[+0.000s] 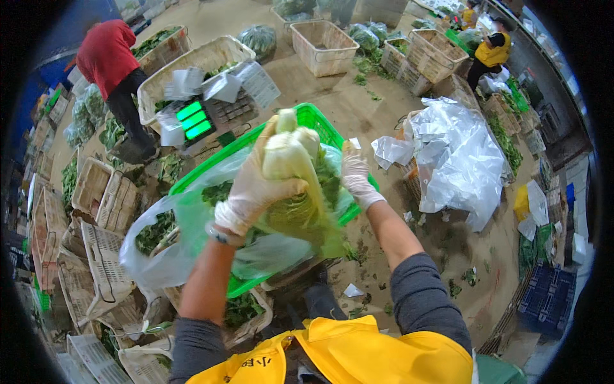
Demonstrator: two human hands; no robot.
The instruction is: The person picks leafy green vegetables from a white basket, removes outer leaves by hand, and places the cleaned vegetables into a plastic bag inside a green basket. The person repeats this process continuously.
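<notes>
My left hand (256,180), in a thin white glove, grips pale-stemmed leafy heads (283,158) that look like Chinese cabbage. Their stem ends point away from me, and yellow-green leaves hang towards my body. The bunch is above a green plastic basket (314,115) lined with a clear plastic bag (158,259). More leafy greens (218,192) show inside the bag. My right hand (354,175), gloved too, is beside the basket's right rim. A small white scrap (355,143) shows at its fingertips; whether the fingers hold it is unclear.
A scale with a lit green display (194,120) and paper sheets (259,84) stands beyond the basket. Clear plastic sheeting (451,153) covers a crate at right. Stacked crates (105,259) crowd the left. A person in red (105,57) bends nearby; a yellow-vested person (494,50) stands far right.
</notes>
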